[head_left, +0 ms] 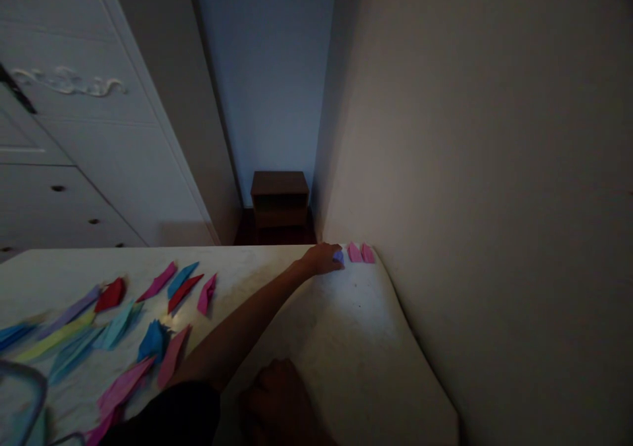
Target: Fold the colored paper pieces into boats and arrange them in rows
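My left hand (324, 259) reaches across to the table's far right corner, its fingers pinched on a small purple folded paper piece (338, 256). Just right of it, two pink folded paper pieces (355, 253) stand side by side near the wall. My right hand (277, 396) rests low in the middle, dim, with its fingers curled in; no paper shows in it. Left of my arm lie several loose folded papers, among them a red one (111, 294), a blue one (154, 342) and a pink one (174, 355).
The white table (366, 340) runs along a plain wall (484, 169) on the right. Past its far edge stand a white cabinet (123, 162) and a small brown nightstand (279, 185). A curved grey tube-like thing (34, 383) shows at the lower left.
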`<act>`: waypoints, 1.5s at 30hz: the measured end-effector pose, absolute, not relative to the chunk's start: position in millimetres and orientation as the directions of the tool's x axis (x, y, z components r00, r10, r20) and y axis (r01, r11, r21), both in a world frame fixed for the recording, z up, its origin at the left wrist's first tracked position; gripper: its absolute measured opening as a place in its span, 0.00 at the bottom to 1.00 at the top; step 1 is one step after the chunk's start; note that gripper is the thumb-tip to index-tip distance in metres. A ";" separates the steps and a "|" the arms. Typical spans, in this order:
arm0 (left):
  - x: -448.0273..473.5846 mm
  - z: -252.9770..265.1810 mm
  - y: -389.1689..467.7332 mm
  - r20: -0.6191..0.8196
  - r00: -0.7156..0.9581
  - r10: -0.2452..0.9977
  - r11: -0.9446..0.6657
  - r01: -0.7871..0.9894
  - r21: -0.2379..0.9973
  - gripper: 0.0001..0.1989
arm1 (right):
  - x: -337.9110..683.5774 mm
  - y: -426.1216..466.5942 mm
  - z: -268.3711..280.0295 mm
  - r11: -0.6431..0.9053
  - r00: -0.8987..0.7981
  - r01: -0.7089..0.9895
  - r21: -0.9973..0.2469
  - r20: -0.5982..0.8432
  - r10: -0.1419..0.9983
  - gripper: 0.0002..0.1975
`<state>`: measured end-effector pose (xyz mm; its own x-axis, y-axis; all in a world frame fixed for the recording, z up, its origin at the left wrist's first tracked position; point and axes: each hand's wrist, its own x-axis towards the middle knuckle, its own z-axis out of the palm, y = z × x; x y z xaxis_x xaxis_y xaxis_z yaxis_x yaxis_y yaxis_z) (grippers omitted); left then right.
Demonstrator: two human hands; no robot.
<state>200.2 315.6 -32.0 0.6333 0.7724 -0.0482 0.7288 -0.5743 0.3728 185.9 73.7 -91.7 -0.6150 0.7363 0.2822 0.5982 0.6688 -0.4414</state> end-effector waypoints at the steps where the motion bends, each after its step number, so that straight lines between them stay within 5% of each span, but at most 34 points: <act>1: 203.1 -33.6 317.1 -0.049 0.634 0.772 -0.576 0.730 0.367 0.27 | 185.8 73.5 -93.0 0.674 -0.616 0.596 -0.436 0.290 0.733 0.09; 9: 216.1 -34.9 320.2 -0.045 0.605 0.795 -0.552 0.752 0.360 0.24 | 175.4 73.4 -113.0 0.651 -0.536 0.669 -0.358 0.374 0.757 0.08; 16: 192.3 -22.3 303.3 -0.027 0.656 0.754 -0.580 0.684 0.441 0.41 | 186.4 72.8 -99.5 0.680 -0.592 0.598 -0.425 0.338 0.732 0.08; 20: 161.9 -6.9 275.0 -0.016 0.670 0.742 -0.605 0.679 0.416 0.35 | 191.1 66.9 -83.9 0.620 -0.537 0.593 -0.514 0.322 0.780 0.01; 28: 97.9 35.4 163.7 0.042 0.628 0.777 -0.563 0.664 0.493 0.29 | 197.4 65.0 -72.4 0.572 -0.523 0.559 -0.600 0.281 0.805 0.07; 38: 21.6 0.6 44.1 0.064 0.271 0.961 -0.242 0.700 0.672 0.04 | 203.1 81.1 -63.1 0.459 -0.540 0.480 -0.748 0.161 0.826 0.12; 45: -16.4 -36.9 27.5 0.109 0.200 0.974 -0.215 0.647 0.732 0.09 | 177.5 100.1 -23.9 0.463 -0.533 0.439 -0.770 0.192 0.824 0.13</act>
<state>-16.4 27.5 -36.9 0.2005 0.9736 0.1090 0.6467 -0.2151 0.7318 177.5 100.1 -23.9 -0.5326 0.8243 0.1921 0.4387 0.4630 -0.7702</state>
